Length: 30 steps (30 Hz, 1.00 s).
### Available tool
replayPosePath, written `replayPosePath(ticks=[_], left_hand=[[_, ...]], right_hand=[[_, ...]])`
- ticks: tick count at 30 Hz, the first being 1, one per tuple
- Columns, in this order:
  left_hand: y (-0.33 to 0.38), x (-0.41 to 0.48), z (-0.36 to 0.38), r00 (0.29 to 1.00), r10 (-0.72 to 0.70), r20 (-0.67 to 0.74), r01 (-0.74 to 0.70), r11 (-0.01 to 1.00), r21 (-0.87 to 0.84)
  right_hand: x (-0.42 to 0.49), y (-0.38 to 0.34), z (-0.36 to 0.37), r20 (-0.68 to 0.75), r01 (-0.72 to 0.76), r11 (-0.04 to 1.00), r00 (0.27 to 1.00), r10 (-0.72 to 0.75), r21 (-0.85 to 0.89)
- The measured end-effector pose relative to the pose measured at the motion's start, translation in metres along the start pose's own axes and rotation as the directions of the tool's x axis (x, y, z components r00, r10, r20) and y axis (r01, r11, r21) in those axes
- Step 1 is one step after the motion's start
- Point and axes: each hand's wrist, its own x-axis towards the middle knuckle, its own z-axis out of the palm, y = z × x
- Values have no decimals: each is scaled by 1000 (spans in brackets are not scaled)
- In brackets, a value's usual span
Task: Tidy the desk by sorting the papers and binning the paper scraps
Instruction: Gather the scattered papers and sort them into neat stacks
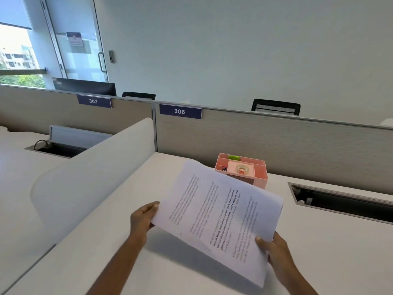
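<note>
A stack of white printed papers (219, 213) is held tilted above the white desk (119, 260), casting a shadow beneath it. My left hand (143, 217) grips the stack's left edge, thumb on top and fingers underneath. My right hand (274, 250) pinches the lower right edge, thumb on the printed face. The sheets bow slightly and their edges are not aligned. No paper scraps show on the visible desk surface.
A pink desk organiser (253, 171) with a tape roll and a green item stands behind the papers against the grey partition (276, 135). An open cable slot (344, 201) lies at right. A curved white side divider (89, 177) borders the desk at left.
</note>
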Motion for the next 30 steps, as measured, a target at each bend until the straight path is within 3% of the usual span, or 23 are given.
replayPosePath(ticks=[3,5,10,13,23,30], left_hand=[[0,4,0,992,23,122,-66,932,356],[0,4,5,987,37,157,-103,894,437],[6,1,16,971,166,174,-214,926,310],[1,-4,18,955,169,245,-240,924,297],[-7,-9,22,950,208,233,-277,904,326],[-16,-16,18,959,80,270,-153,954,257]], right_hand=[[0,-3,-7,47,72,995,997,-68,-72],[2,-6,-5,39,146,982,989,-142,-120],[8,-10,4,-39,295,943,952,-304,-153],[6,-5,8,-68,320,933,940,-334,-164],[10,-1,7,-88,334,913,928,-362,-234],[12,13,0,-81,194,926,969,-231,-325]])
